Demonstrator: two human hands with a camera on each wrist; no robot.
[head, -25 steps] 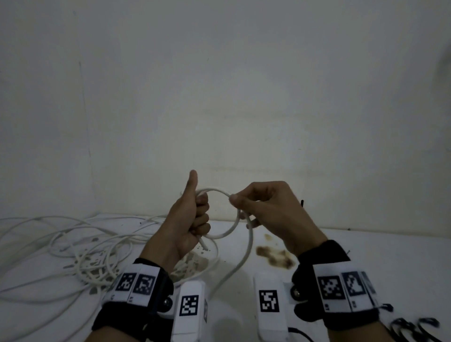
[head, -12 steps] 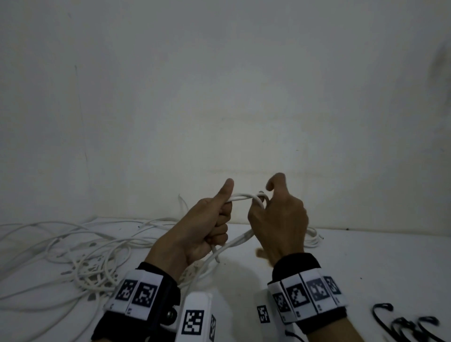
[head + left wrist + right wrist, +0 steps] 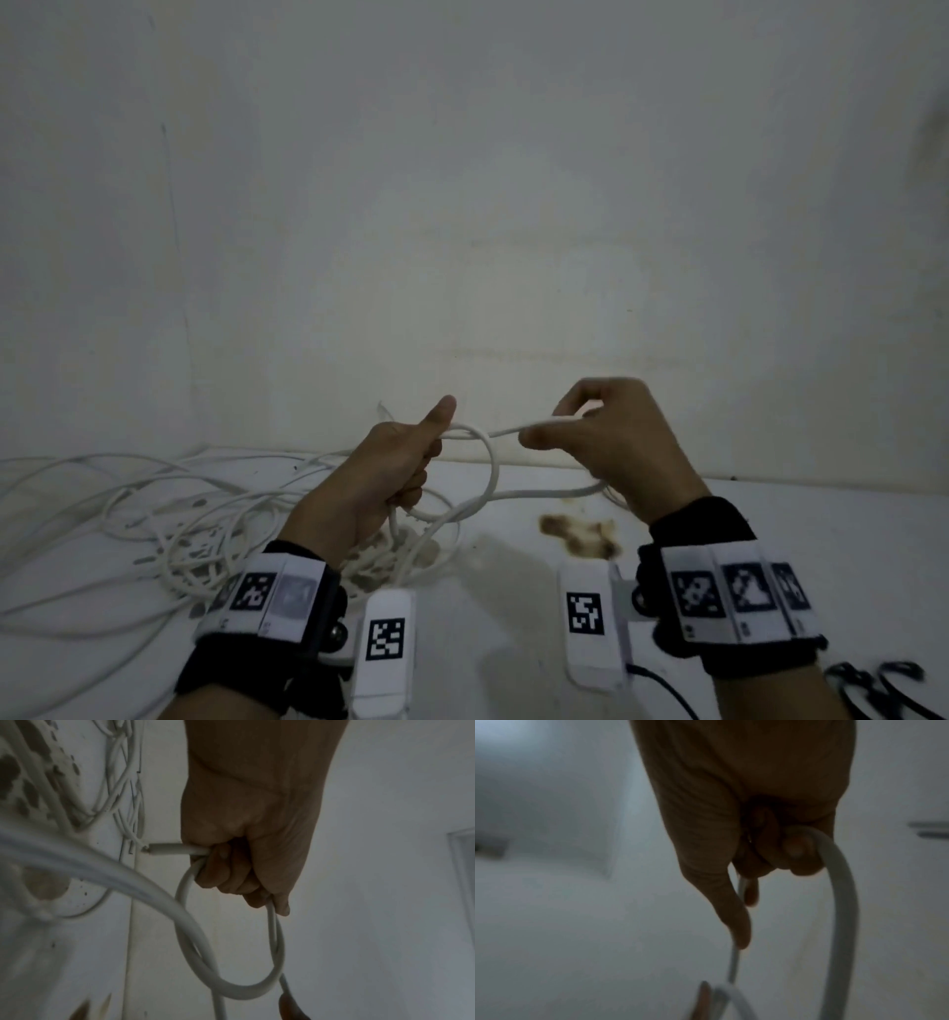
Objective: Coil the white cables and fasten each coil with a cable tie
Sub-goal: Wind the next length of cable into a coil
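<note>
Right hand [image 3: 611, 447] has swung back out to the side since half a second ago, when it was tucked in against the left one laying a turn. Now it's pinching the white cable [image 3: 490, 462] between thumb and fingertips, with a straight run stretched across to the left hand [image 3: 395, 473]. So one more loop looks landed, and this seems to be the pull for the next.

Left hand is fisted around the coil [image 3: 231, 963], thumb sticking up, couple of small turns hanging under the fingers and the cut cable end [image 3: 159, 851] poking out of the fist.

Further left of that hand, a big loose tangle of cable [image 3: 128, 519] sits on the counter [image 3: 821, 539], so plenty left to wind and it could snag. Brown stain [image 3: 580, 534] below the right hand. The dark cable ties [image 3: 873, 683] lie near the right wrist, untouched.
</note>
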